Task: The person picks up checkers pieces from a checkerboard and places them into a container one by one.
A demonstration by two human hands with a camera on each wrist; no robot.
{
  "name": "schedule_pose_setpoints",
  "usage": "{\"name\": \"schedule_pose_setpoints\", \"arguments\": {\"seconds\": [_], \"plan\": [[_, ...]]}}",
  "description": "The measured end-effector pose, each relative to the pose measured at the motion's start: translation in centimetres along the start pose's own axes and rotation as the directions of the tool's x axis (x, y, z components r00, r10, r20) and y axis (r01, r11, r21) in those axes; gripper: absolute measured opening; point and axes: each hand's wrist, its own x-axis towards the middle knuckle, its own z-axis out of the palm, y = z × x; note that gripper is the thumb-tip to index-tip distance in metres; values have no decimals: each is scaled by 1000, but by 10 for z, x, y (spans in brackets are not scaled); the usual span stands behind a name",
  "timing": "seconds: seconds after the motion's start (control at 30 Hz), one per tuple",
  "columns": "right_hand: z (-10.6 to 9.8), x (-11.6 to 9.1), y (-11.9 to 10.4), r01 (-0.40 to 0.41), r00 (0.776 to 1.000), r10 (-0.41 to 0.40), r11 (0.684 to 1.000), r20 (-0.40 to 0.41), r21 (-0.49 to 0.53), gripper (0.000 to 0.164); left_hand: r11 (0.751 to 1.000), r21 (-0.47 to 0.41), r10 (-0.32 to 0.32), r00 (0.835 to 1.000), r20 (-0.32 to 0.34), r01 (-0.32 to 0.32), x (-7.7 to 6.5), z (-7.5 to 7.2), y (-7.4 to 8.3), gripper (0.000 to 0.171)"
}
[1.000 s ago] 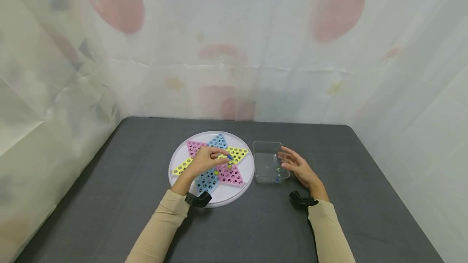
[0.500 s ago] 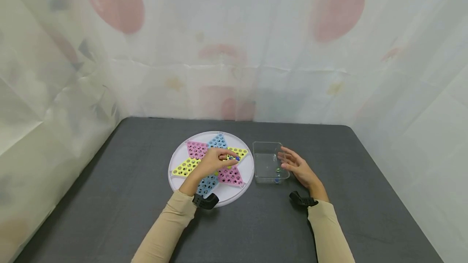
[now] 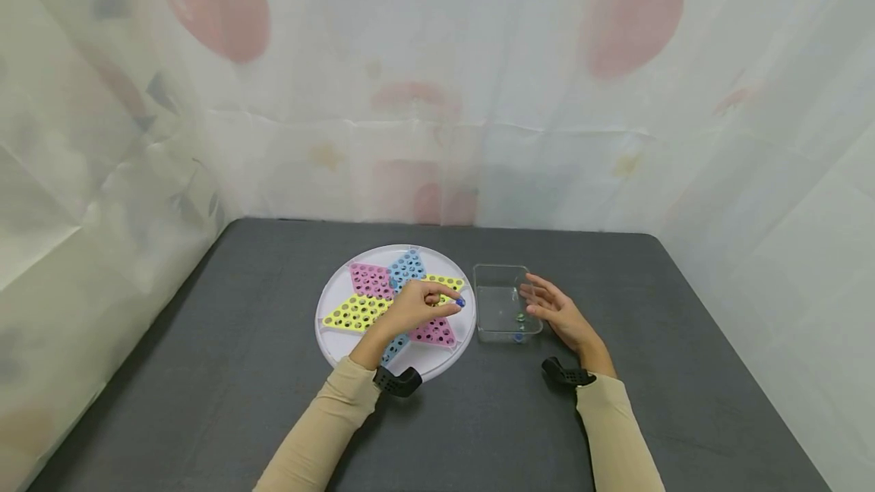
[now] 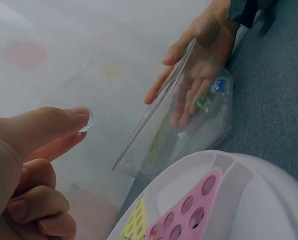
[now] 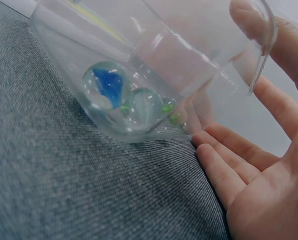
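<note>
In the head view, my left hand (image 3: 418, 306) is over the right part of a round white Chinese checkers board (image 3: 335, 344). Its thumb and index finger pinch a blue-looking marble (image 3: 460, 302); up close in the left wrist view, the marble (image 4: 89, 121) looks clear at its visible edge, the rest hidden by the fingertips. My right hand (image 3: 557, 315) lies along the right side of a clear plastic box (image 3: 495, 266), its fingers fairly straight at the outer wall. Inside the box, a blue-swirled marble (image 5: 107, 86), a clear marble (image 5: 143, 108) and some green ones are gathered at the near corner.
The board carries a star of pink, yellow and blue perforated triangles (image 3: 355, 313). It stands just left of the box on a dark grey table (image 3: 601, 272). A pale printed curtain (image 3: 424, 97) hangs behind and at both sides.
My left hand has moved right across the board with the pinched marble, closer to the box, uncovering more of the board's left side. My right hand and the box have stayed put.
</note>
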Motion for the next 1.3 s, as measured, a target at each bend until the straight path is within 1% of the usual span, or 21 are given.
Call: {"name": "schedule_pose_setpoints", "arguments": {"seconds": [0.13,0.27,0.47,0.63,0.9,1.1,1.3], "plan": [[0,0,0,-19,1000,19,1000,-8,5,70,999,29,27,1000,1,-27,2,6,0,20],[0,0,0,-26,1000,26,1000,-11,13,71,998,31,53,998,17,-53,3,12,0,19],[0,0,1,-16,1000,17,1000,-5,22,71,998,14,58,998,29,-58,5,18,2,19],[0,0,1,-21,1000,22,999,-8,26,72,997,42,63,998,27,-65,6,22,3,18],[0,0,1,-20,1000,20,1000,-6,24,72,997,29,76,996,49,-78,6,27,6,18],[0,0,1,-14,1000,14,1000,-7,17,72,998,40,49,996,69,-52,7,31,3,18],[0,0,1,-15,1000,15,1000,-9,18,72,996,38,74,995,73,-77,8,35,1,21]]}}
